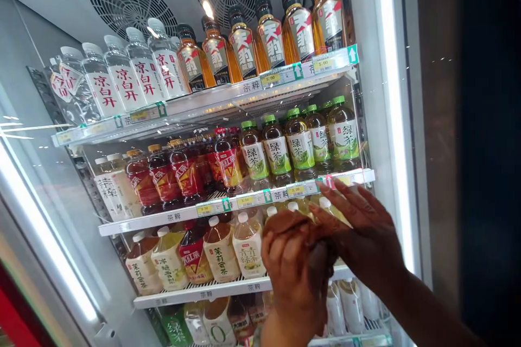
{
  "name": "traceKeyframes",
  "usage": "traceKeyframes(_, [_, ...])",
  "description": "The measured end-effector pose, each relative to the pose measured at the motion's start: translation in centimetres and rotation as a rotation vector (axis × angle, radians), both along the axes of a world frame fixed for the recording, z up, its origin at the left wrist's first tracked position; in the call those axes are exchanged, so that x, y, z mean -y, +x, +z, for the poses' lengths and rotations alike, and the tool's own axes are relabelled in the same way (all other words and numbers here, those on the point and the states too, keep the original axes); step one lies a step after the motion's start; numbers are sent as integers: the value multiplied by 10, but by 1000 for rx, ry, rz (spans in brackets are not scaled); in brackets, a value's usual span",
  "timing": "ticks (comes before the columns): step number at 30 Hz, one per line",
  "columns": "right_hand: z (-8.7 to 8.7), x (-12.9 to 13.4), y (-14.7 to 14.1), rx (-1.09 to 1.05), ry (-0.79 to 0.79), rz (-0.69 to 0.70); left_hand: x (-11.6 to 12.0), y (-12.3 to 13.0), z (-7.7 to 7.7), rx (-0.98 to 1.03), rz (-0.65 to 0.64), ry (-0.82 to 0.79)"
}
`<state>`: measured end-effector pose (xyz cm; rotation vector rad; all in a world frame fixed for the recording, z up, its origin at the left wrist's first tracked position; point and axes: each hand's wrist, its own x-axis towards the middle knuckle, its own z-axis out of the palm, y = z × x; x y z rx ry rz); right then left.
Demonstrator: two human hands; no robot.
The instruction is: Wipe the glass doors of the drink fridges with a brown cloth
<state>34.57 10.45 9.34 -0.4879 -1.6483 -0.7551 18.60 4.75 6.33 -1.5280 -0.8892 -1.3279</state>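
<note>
Basically, the thing in hand reads as a bunched brown cloth [290,222], at 5 o'clock of the view's center; it's dark and part-hidden, so material is a guess. If cloth: light, limp, nothing to break, decent friction when dry, slicker when damp. Best hold is the gathered body; a grip on a loose edge would likely let the rest flop. Left hand [293,274], at 6 o'clock of it, has fingers curled in tight around the bundle. Right hand [363,236], at 3 o'clock, has fingers extended and loosely spread, no grip visible; its inner side overlaps the bundle in view, can't tell if they touch. Further out, all on cooler shelves: white-capped tea bottles [249,252] at 8 o'clock, green-capped tea bottles [300,143] at 12, red-labeled bottles [185,176] at 10 on the same middle shelf [163,218]. Top shelf: amber bottles [269,35] near 12, clear water bottles [134,73] at 10. Bright light strip [393,114] at 2.
</note>
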Motion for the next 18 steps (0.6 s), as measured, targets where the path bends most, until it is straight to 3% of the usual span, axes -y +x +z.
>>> traceKeyframes(2, [1, -6, 17, 4, 22, -23, 0, -1, 0, -54, -27, -23])
traceKeyframes(6, [-3, -16, 37, -1, 16, -39, 0, -25, 33, 53, 36, 76])
traceKeyframes(8, [-6, -19, 39, -19, 1, -31, -2, -22, 44, 172, 52, 112])
traceKeyframes(11, [-11, -21, 38, -30, 5, -43, -7, 9, 34, 172, -61, 52])
traceKeyframes(15, [-12, -21, 40, 15, 5, -54, -11, 43, 10, -93, -197, -71])
traceKeyframes(18, [-10, -23, 44, 2, 9, -28, -13, 37, 22, -37, -145, -24])
